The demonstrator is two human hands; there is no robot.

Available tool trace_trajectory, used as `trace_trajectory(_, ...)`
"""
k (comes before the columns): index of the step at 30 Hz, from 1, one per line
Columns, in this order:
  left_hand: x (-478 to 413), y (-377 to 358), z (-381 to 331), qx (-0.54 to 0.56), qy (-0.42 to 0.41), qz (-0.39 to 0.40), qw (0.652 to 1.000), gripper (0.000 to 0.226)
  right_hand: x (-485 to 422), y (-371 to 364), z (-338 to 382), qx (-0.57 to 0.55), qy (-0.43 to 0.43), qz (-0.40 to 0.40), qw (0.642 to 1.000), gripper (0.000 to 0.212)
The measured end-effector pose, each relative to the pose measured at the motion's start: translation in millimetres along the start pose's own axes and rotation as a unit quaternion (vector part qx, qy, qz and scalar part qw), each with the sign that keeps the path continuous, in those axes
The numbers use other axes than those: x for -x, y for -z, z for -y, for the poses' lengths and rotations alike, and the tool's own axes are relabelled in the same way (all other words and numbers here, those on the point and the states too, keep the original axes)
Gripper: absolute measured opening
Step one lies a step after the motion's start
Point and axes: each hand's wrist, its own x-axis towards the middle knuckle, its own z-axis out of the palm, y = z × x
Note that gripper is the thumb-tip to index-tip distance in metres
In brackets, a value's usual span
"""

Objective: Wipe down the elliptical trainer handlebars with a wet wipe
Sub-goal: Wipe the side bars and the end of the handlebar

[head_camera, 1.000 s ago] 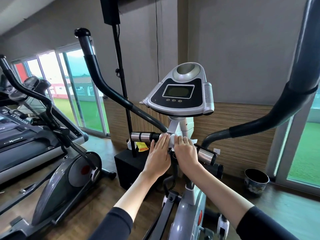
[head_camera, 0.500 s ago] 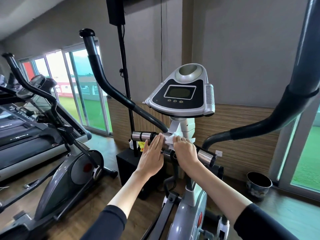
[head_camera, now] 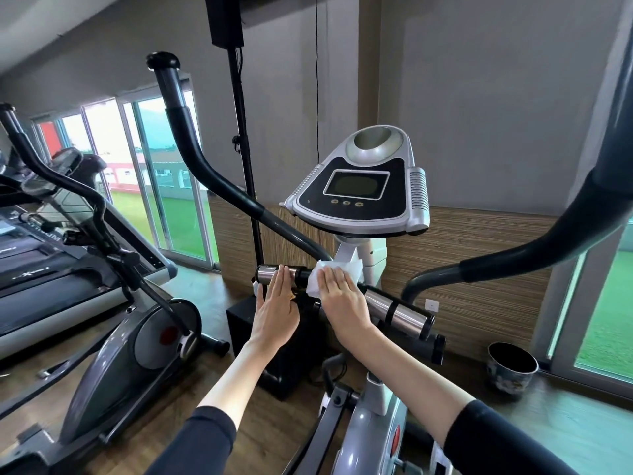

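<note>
Wipe (head_camera: 337, 270), white and crumpled, under my flat right hand (head_camera: 342, 299) on round chrome handlebar (head_camera: 394, 311) (left hand (head_camera: 277, 313) flat too, nine o'clock).

Barely any legible text in view.
Treadmill (head_camera: 41, 296) at left: white lettering on the dark side rail (head_camera: 51, 238) and a white logo on the deck (head_camera: 30, 273), both blurred and at an angle, not readable. Elliptical trainer console (head_camera: 359, 200): screen (head_camera: 356, 183) shows no digits, and the three round buttons (head_camera: 346, 202) have marks too small to read.
</note>
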Motion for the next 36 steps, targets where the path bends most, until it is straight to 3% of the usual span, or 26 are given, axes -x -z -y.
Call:
trace_trajectory(1,-1,-1,2,-0.002,0.002,0.002,1.0,0.069,-5,-2,4,0.008,-0.004,0.009,1.0,0.03)
trace_trajectory(5,-3,-2,8,-0.009,-0.006,0.005,1.0,0.072,-18,-5,23,0.05,-0.043,0.05,0.997,0.053)
trace_trajectory(11,-4,1,11,-0.011,-0.014,0.015,1.0,0.071,-40,-3,44,0.123,-0.059,0.085,0.987,0.028)
trace_trajectory(18,-4,5,11,-0.022,-0.01,0.031,0.999,0.072,-49,19,36,0.05,-0.033,0.118,0.991,0.034)
trace_trajectory(22,-4,9,8,-0.022,-0.006,0.045,0.999,0.068,-53,42,21,-0.031,0.021,0.163,0.986,0.024)
trace_trajectory(24,-3,11,6,-0.023,-0.008,0.048,0.999,0.068,-54,48,15,-0.068,-0.004,0.184,0.981,0.027)
trace_trajectory(30,1,9,3,-0.019,-0.03,0.028,0.999,0.072,-33,24,15,0.004,-0.032,0.139,0.99,0.042)
trace_trajectory(36,4,1,-11,-0.02,-0.116,0.019,0.993,0.078,-5,26,11,0.006,-0.085,0.106,0.991,0.061)
